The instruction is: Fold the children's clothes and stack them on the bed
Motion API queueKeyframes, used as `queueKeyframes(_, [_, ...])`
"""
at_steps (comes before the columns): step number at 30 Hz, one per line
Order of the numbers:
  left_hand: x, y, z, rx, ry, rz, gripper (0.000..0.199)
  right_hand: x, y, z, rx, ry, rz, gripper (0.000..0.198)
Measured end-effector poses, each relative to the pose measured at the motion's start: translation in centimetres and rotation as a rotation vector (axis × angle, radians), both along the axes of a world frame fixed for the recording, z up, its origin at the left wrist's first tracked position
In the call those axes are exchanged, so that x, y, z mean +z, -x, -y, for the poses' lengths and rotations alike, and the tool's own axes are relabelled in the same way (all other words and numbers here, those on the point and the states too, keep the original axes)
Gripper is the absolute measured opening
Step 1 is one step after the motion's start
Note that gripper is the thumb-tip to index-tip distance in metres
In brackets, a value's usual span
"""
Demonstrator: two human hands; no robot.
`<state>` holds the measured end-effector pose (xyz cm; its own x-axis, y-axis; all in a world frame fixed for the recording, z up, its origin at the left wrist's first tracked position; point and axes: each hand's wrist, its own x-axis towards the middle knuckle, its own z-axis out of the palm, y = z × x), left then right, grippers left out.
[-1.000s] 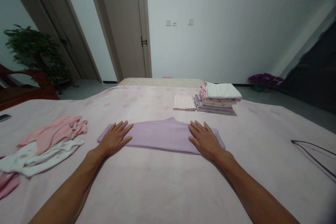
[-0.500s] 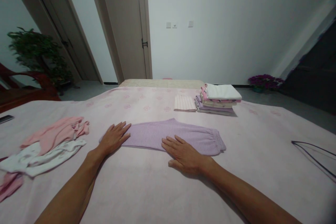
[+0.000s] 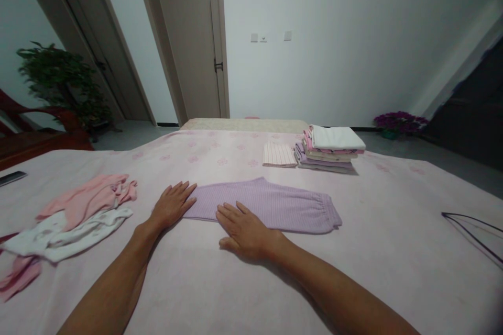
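Lilac ribbed trousers (image 3: 271,205): folded lengthwise into long flat strip, lying crosswise on pink blanket (image 3: 251,282). Gathered cuff end at right, opposite end at left. Well in front of folded clothes stack (image 3: 330,147), right of loose pink-white garments (image 3: 74,214).

Home bedroom (bed (image 3: 251,282), doors (image 3: 188,42))

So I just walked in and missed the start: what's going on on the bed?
A person has a lilac pair of trousers spread flat on the pink bedspread. The left hand lies flat on its left end, the right hand flat on its near edge. Folded clothes are stacked beyond; unfolded pink and white garments lie to the left.
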<state>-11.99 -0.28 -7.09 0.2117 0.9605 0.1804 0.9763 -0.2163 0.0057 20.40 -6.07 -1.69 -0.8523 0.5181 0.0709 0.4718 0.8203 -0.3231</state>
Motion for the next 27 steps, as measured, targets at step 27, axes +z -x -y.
queueKeyframes(27, [1.2, 3.2, 0.7, 0.293, -0.169, 0.844, 0.054, -4.1, -16.2, -4.8, -0.710, -0.383, 0.147, 0.062])
